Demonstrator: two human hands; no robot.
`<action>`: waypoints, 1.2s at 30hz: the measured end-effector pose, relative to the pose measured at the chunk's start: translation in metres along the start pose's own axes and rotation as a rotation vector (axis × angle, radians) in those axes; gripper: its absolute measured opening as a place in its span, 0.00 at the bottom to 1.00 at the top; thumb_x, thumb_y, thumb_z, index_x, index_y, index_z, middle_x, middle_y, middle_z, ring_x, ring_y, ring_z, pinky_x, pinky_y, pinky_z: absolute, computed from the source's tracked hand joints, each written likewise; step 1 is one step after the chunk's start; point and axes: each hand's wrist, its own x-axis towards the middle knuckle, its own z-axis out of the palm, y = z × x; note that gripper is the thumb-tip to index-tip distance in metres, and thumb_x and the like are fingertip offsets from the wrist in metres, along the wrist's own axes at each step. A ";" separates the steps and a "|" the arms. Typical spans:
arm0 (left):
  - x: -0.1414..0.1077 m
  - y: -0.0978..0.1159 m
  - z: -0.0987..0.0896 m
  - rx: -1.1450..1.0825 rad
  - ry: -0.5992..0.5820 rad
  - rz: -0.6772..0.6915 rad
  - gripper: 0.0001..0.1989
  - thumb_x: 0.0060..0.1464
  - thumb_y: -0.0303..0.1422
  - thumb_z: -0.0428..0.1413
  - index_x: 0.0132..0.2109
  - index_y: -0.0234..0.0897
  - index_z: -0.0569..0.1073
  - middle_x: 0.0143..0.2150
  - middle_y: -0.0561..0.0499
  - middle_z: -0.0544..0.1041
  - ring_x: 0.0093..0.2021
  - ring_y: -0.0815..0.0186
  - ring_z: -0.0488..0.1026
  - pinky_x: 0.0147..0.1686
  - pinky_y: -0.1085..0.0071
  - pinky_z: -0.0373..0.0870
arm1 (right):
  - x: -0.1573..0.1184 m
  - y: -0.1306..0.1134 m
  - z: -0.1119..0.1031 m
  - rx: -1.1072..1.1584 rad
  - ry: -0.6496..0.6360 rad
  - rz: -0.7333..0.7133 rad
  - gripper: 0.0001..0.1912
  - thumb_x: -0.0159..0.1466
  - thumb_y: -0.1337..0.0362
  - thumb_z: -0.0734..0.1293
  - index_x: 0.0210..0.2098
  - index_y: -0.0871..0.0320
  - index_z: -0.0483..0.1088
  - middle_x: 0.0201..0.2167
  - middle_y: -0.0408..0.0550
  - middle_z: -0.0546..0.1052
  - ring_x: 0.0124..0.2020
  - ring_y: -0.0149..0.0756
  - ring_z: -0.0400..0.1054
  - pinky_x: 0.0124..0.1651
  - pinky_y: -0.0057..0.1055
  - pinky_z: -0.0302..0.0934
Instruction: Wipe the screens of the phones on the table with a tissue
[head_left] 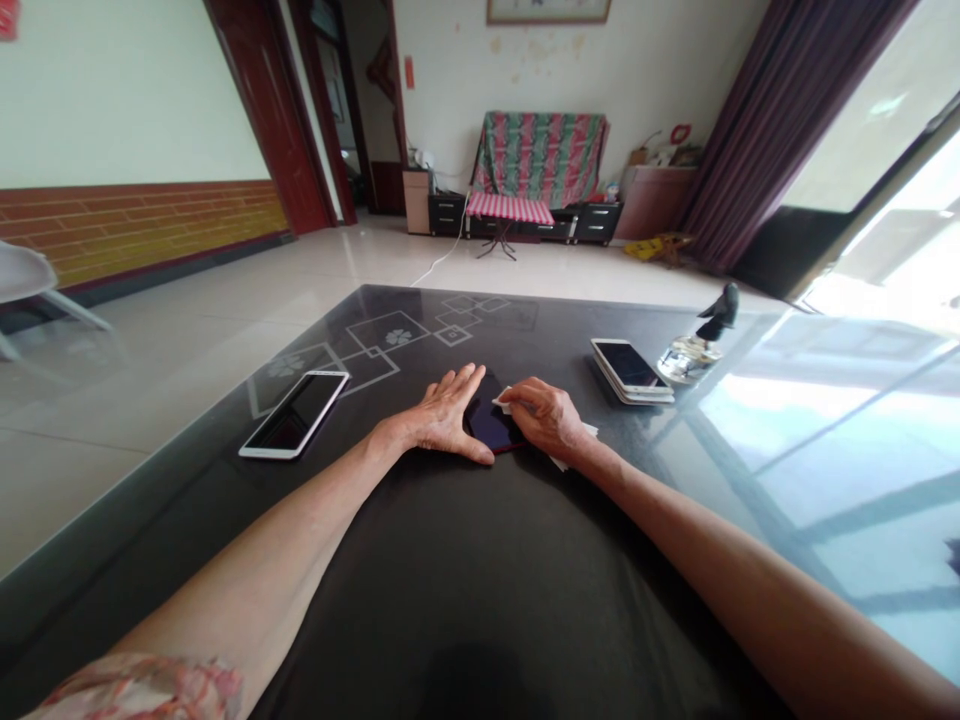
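A dark phone (491,424) with a reddish edge lies flat on the black table between my hands. My left hand (447,415) rests along its left side, thumb and fingers spread apart. My right hand (546,415) is closed on a white tissue (504,398) and presses it against the right part of the phone's screen. More white tissue or paper (589,431) shows from beneath the right wrist; whether it is the same piece, I cannot tell. The right palm hides part of the phone.
To the left lies a white-framed phone (295,416). Stacked phones (631,368) sit at the right, beside a clear glass-like holder (688,358) with a dark figure (720,314) on top. The glossy table (465,560) has a pale diamond pattern; its far edge faces a tiled floor.
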 end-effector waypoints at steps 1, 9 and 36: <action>0.000 -0.001 0.000 -0.010 0.008 0.018 0.65 0.33 0.56 0.62 0.69 0.43 0.33 0.71 0.39 0.32 0.69 0.40 0.30 0.62 0.40 0.38 | 0.000 0.000 0.001 -0.008 -0.001 -0.007 0.13 0.57 0.74 0.61 0.34 0.56 0.76 0.35 0.46 0.77 0.36 0.33 0.72 0.44 0.28 0.64; 0.000 -0.005 -0.010 -0.107 0.077 0.069 0.62 0.37 0.48 0.64 0.69 0.34 0.36 0.71 0.39 0.36 0.70 0.53 0.35 0.66 0.60 0.42 | 0.003 0.004 0.004 -0.020 -0.006 -0.041 0.14 0.57 0.75 0.60 0.34 0.57 0.75 0.34 0.48 0.76 0.37 0.34 0.71 0.46 0.29 0.64; 0.003 -0.008 -0.001 -0.098 0.168 0.001 0.60 0.34 0.56 0.62 0.68 0.31 0.46 0.69 0.34 0.48 0.68 0.45 0.46 0.64 0.54 0.48 | 0.078 0.042 0.040 -0.287 -0.125 -0.059 0.11 0.63 0.68 0.62 0.35 0.55 0.77 0.39 0.48 0.78 0.41 0.36 0.70 0.51 0.35 0.59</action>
